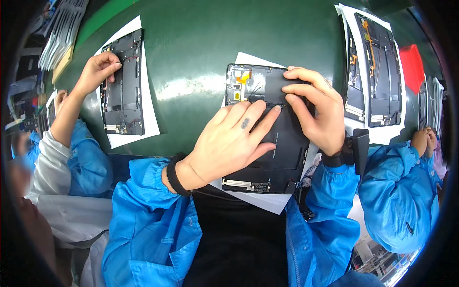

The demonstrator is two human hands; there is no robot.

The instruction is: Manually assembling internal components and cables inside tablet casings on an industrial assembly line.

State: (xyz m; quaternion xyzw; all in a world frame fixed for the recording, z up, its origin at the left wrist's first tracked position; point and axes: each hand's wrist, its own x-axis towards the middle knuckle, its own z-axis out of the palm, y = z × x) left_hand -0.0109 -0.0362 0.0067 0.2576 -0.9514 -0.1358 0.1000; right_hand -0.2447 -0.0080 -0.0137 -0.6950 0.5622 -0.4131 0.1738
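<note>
A dark tablet-like housing with its inside exposed lies on a white paper sheet in front of me. An orange flex cable and small circuit parts show at its upper left, thin black wires beside them. My left hand lies across the middle of the housing, its fingers stretched out and the tips touching near a dark seam. At the upper right of the housing, my right hand is spread, fingertips and thumb resting on the black surface. Between them I see nothing held. My hands partly cover the housing.
On the green table, another such housing lies at left under a co-worker's hand. More housings rest on paper at right, near a red bin. Co-workers' sleeves flank me.
</note>
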